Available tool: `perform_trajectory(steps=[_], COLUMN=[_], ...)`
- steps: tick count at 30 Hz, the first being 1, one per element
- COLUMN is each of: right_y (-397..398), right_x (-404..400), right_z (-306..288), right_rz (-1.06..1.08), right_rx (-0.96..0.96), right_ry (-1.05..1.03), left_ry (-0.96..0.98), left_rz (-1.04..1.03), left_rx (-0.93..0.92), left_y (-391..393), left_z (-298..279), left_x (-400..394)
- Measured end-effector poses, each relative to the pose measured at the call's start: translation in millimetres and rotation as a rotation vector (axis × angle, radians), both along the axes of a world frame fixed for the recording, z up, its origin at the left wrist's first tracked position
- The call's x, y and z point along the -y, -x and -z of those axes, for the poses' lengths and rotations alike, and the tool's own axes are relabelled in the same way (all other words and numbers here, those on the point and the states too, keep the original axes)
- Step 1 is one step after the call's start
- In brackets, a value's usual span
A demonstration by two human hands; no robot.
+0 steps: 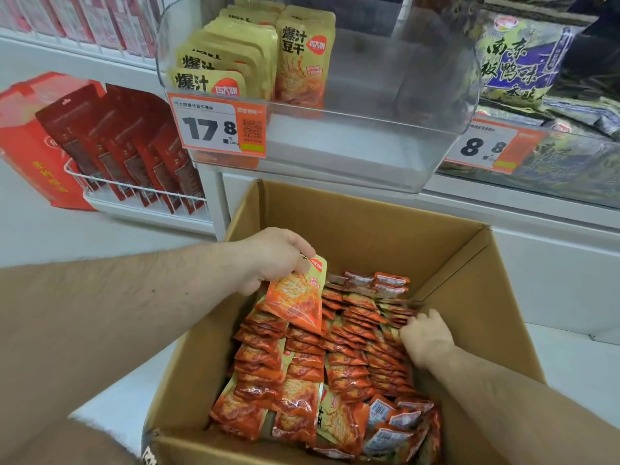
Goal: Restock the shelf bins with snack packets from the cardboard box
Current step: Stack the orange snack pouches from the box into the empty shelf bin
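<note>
An open cardboard box (369, 226) stands below the shelf, packed with rows of orange-and-yellow snack packets (335, 360). My left hand (275, 256) holds one snack packet (298, 297) by its top, lifted a little above the rows at the box's left. My right hand (424, 335) is down inside the box at the right, fingers dug into the upright packets; whether it grips any is hidden. Above the box, a clear plastic shelf bin (369, 129) holds yellow packets of the same kind (255, 52) stacked in its left part; its right part is bare.
An orange price tag (218, 124) hangs on the bin's front left. Red packs fill a white wire rack (134, 193) to the left, beside a red box (33, 142). Dark green and purple bags (526, 62) fill the bin to the right.
</note>
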State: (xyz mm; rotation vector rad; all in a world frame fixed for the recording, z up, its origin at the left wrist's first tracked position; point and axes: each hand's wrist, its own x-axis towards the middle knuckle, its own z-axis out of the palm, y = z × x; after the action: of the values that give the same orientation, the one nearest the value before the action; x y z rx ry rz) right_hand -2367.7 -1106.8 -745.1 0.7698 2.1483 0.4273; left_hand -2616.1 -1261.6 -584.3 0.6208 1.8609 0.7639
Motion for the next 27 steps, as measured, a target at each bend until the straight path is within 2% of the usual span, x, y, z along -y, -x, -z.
perform_trajectory(steps=[2,4,8,10,14,17,22,25,27], right_y=[1.8,8.8,27.9,33.2,39.1,34.5,27.8,33.0,36.0], right_x=[-2.4,-3.5,4.3,15.5,46.9,70.4,102.5,108.1,109.9], right_z=[-3.2,-17.2,-77.9,-115.1,-181.1,-212.9,-218.5,-218.5,-220.6], right_rz=[-0.085,-0.074,0.126,0.123,-0.017,-0.3,-0.632,-0.697,-0.705], right_rx=[-0.035,-0.133,-0.543,-0.77,-1.267,-1.542,-1.557,-1.514,-1.487], right_ry=[0.008,0.041,0.223,0.267,0.105,0.01,0.009,-0.003,0.005], left_ry=[0.004,-0.004,-0.048,-0.066,-0.089,-0.128,-0.269,-0.368,-0.346], left_rz=[0.002,-0.011,-0.069,-0.107,-0.168,-0.189,-0.229,-0.293,-0.245], left_rx=[0.006,0.02,0.05,0.074,0.128,0.206,0.496,0.54,0.595], left_y=[0.5,0.6,-2.3,-5.2,-14.3,-24.9,-41.4,-39.7,-36.7], left_z=[-1.6,-4.0,-10.7,-14.6,-27.8,-39.3,-61.6,-70.2,-76.8], left_x=[1.6,2.4,2.1,2.0,5.4,7.3,7.9,5.3,10.2])
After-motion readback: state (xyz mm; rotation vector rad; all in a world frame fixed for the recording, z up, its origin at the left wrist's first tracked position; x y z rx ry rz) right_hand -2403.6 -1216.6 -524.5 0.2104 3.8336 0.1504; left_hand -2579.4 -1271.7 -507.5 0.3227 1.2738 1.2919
